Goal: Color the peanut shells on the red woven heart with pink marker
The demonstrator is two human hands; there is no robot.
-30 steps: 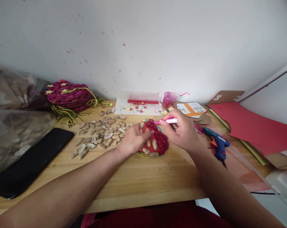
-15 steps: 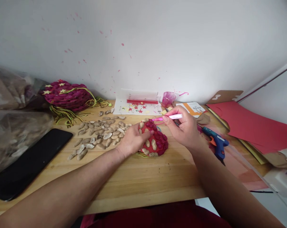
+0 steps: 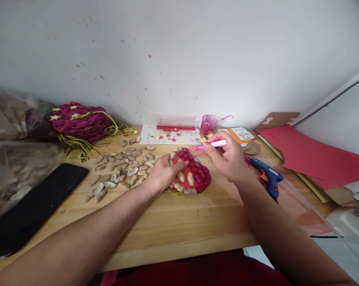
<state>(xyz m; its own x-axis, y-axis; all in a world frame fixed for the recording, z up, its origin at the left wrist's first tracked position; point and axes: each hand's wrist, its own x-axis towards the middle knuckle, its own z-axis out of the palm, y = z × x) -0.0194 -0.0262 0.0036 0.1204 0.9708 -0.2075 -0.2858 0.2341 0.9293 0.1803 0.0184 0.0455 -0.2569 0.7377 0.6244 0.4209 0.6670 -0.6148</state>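
A red rounded craft piece (image 3: 185, 171) covered with peanut shells is in front of me. Its right and upper shells are painted magenta, while those at the left and bottom are plain tan. My left hand (image 3: 165, 172) grips its left edge, thumb lying on top and the other fingers hidden. Between the thumb and fingers of my right hand (image 3: 228, 157) is a white-handled paintbrush (image 3: 210, 145) stained pink. The pink tip points left, just off the upper right of the painted shells. Loose peanut shells (image 3: 134, 171) are spread left of my left hand.
A magenta shell-covered piece (image 3: 81, 123) with yellow stars stands back left. A black phone (image 3: 39, 208) and clear bags (image 3: 24, 171) are at left. Behind are a paper with stars (image 3: 149, 139) and a pink-stained cup (image 3: 208, 124). A blue glue gun (image 3: 271, 178) and red sheets (image 3: 322, 157) are at right.
The brush tip has moved slightly away from the painted shells. The craft piece is turned a little and shows more of its painted side. The view has shifted slightly.
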